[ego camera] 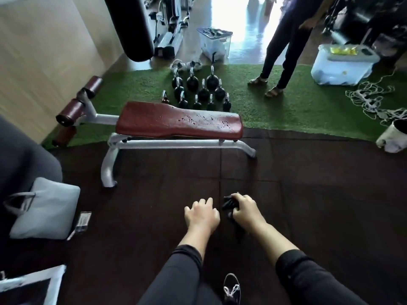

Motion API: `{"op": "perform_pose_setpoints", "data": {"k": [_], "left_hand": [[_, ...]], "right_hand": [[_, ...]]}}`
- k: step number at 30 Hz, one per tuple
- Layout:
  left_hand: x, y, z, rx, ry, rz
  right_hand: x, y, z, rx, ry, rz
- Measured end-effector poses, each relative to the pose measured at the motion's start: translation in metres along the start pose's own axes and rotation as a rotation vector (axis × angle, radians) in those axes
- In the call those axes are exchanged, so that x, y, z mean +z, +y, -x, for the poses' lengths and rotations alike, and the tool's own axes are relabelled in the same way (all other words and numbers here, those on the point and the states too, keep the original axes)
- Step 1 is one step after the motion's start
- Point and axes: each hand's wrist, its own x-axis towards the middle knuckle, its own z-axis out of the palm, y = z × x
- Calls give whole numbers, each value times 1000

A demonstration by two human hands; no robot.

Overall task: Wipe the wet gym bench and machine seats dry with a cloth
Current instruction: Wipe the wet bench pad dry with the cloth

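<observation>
A maroon padded gym bench (154, 122) on a white metal frame stands ahead of me, across the dark rubber floor. Water droplets (204, 121) speckle the right half of its pad. My right hand (247, 208) is held low in front of me, closed around a bunched black cloth (229, 204) that hangs down under the wrist. My left hand (201, 213) hovers beside it with fingers loosely curled and nothing in it. Both hands are well short of the bench.
Several black kettlebells (198, 89) sit on green turf behind the bench. A person's legs (282, 51) stand at the turf's right. A hanging punching bag (132, 25) is at the upper left. A grey bag (46, 208) lies left, white tubs (341, 67) and tangled rope (372, 100) right.
</observation>
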Motion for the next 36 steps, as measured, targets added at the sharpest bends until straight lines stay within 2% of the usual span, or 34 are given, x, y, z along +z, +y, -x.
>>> {"op": "perform_pose_setpoints", "data": {"k": [9,22,30,36], "left_hand": [[-57,3,-134,8,-17,16],[-166,4,-362,177,-37,-93],[-191,37,-463,180,-38,-81],[-174,64,-551,176,-16,-81]], "right_hand": [[-28,-33,-142,41,1,-26],[-68,-89,-344,166,135,-88],[-108,-69,-440,221,140,-112],[-123,-26,-532,214,186,-127]]}}
